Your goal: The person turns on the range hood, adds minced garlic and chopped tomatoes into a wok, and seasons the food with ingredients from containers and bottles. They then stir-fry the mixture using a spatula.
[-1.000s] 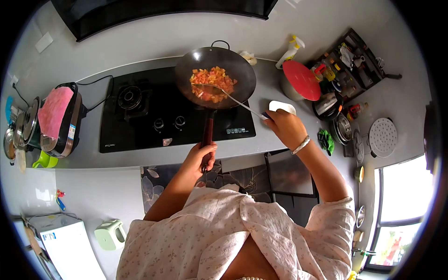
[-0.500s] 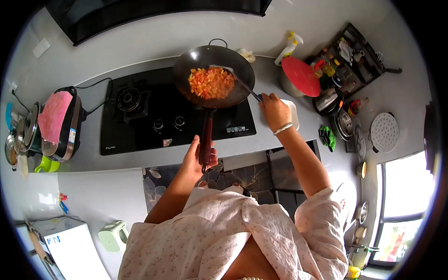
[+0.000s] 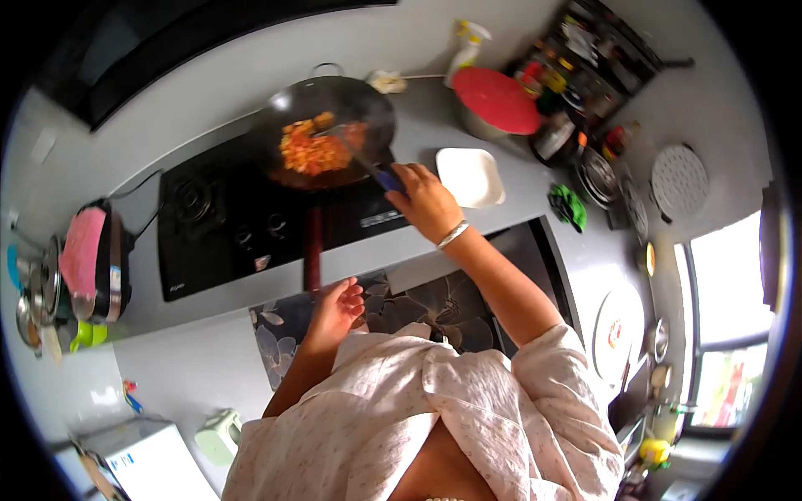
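Observation:
A dark wok (image 3: 378,110) stands on the right side of the black gas stove (image 3: 180,260), holding diced orange-red food (image 3: 311,153). My right hand (image 3: 428,200) is closed around the blue handle of a spatula (image 3: 389,180), whose metal head reaches into the food and looks blurred. Below the tip of the wok's reddish-brown handle (image 3: 313,250) is my left hand (image 3: 337,307). Its fingers are loosely curled and apart, with nothing in them. Just right of my right hand lies a white square dish (image 3: 469,177) on the counter.
A pot with a red lid (image 3: 496,100), a spray bottle (image 3: 466,53) and a kettle (image 3: 555,140) stand at the back right. A green cloth (image 3: 567,207) lies on the right counter. On the left is an appliance with a pink cloth (image 3: 82,252) over it.
My left hand has let go of the wok handle and dropped slightly below it. The spatula has shifted the food about in the wok. The whole view has turned and slid.

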`<state>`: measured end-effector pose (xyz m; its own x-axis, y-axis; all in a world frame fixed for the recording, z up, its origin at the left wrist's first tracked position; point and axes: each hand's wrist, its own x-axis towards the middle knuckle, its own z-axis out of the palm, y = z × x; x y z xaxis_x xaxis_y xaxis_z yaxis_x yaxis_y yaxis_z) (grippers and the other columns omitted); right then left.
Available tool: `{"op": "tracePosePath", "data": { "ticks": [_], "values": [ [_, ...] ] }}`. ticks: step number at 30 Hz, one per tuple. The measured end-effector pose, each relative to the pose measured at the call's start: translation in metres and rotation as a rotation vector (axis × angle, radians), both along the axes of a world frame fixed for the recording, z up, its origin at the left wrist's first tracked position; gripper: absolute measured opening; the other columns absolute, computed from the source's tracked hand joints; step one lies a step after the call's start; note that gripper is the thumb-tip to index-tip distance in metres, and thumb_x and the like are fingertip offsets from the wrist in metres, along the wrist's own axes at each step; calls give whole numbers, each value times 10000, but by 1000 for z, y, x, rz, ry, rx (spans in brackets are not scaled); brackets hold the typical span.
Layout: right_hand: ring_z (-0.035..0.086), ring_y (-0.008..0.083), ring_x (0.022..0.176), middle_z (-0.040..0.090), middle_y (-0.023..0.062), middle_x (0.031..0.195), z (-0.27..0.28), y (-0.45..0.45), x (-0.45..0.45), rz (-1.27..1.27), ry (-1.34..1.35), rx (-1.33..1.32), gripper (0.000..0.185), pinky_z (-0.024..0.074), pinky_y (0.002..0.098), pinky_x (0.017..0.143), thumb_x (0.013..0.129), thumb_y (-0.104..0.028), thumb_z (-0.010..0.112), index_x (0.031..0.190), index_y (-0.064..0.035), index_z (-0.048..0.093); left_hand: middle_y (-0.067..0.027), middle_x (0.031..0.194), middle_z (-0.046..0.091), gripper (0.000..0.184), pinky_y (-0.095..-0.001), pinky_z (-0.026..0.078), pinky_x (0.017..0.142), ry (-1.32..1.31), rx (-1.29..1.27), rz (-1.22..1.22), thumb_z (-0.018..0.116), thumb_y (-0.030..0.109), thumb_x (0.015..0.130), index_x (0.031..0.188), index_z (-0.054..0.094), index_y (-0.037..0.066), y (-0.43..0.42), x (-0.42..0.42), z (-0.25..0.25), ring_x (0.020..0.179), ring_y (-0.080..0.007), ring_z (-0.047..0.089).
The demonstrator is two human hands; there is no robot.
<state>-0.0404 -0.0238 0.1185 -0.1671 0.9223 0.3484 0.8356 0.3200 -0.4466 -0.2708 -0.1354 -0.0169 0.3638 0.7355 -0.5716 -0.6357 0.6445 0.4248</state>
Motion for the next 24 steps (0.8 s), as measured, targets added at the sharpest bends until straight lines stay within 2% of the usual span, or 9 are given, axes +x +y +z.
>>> {"op": "tracePosePath", "data": {
  "ticks": [2, 6, 8, 10, 12, 19, 24],
  "values": [
    [590, 334, 993, 597, 146, 1121, 7, -22, 15, 3, 107, 67, 423, 498, 400, 840, 834, -235, 636, 1197, -32, 557, -38, 851, 664, 151, -293, 503, 626, 94, -9, -20, 632, 205, 894, 996, 656, 96, -1, 22, 10, 697, -140, 620],
    [597, 317, 980, 594, 133, 1115, -8, -79, 64, -37, 78, 79, 394, 509, 386, 808, 843, -223, 623, 1185, -40, 557, -31, 834, 659, 116, -283, 485, 612, 157, -31, -93, 663, 184, 870, 957, 652, 107, -8, 64, 16, 671, -130, 603],
    [604, 314, 968, 591, 134, 1112, -23, -110, 98, -75, 89, -91, 387, 512, 390, 797, 845, -215, 617, 1185, -42, 554, -28, 807, 652, 94, -278, 470, 587, 184, -61, -91, 689, 163, 847, 914, 643, 116, -12, 90, 16, 653, -127, 591],
    [612, 311, 945, 600, 135, 1080, -49, -137, 138, -86, 107, -127, 341, 520, 387, 770, 854, -223, 599, 1149, -53, 580, -2, 853, 647, 156, -261, 481, 634, 166, -27, -171, 641, 207, 885, 999, 649, 101, -16, 112, 0, 693, -105, 584],
    [623, 308, 904, 613, 129, 1046, -67, -162, 177, -133, 76, -240, 310, 526, 386, 742, 857, -226, 592, 1121, -64, 595, -4, 848, 646, 154, -263, 481, 634, 173, -33, -223, 638, 208, 887, 1001, 645, 105, -18, 142, -4, 693, -106, 586],
    [639, 300, 833, 628, 107, 989, -75, -231, 277, -298, 158, -284, 249, 530, 390, 710, 866, -232, 587, 1064, -88, 631, -50, 822, 647, 155, -292, 511, 550, 212, 34, -412, 657, 191, 877, 998, 622, 102, -25, 262, -3, 622, -137, 603],
    [640, 302, 845, 633, 107, 986, -79, -258, 312, -352, 146, -368, 263, 529, 388, 718, 883, -260, 559, 1067, -91, 641, -50, 836, 647, 167, -280, 520, 573, 230, 121, -540, 635, 181, 891, 1032, 602, 98, -31, 319, 18, 652, -132, 614]
  ]
}}
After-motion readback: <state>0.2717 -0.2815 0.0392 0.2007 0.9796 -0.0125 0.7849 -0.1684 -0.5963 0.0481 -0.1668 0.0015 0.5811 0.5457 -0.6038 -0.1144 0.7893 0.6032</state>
